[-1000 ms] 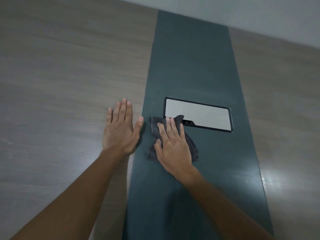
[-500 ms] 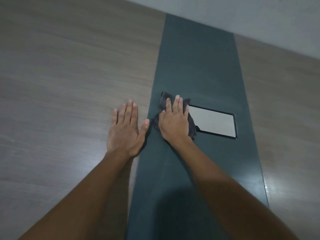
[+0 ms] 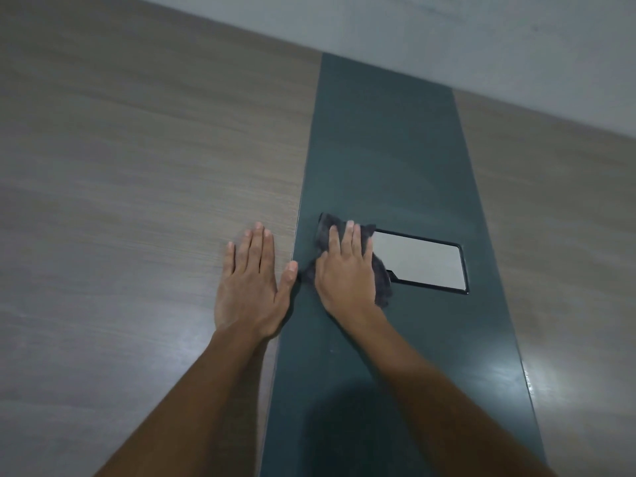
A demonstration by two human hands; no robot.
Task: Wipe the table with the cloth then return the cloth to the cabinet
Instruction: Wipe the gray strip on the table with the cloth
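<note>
Wiping step: right hand [image 3: 346, 270] – fingers flat – presses dark grey cloth [image 3: 382, 280] on wood-and-green table [image 3: 137, 166]; left hand [image 3: 249, 287] flat, released – next, sweep unwiped areas

the cloth [image 3: 381, 277] is dark grey and crumpled, lying flat on the dark green strip of the table [image 3: 385, 149]. it sits at the left end of a shiny plate set in that strip. the table is brown wood on both sides of the strip.
</note>
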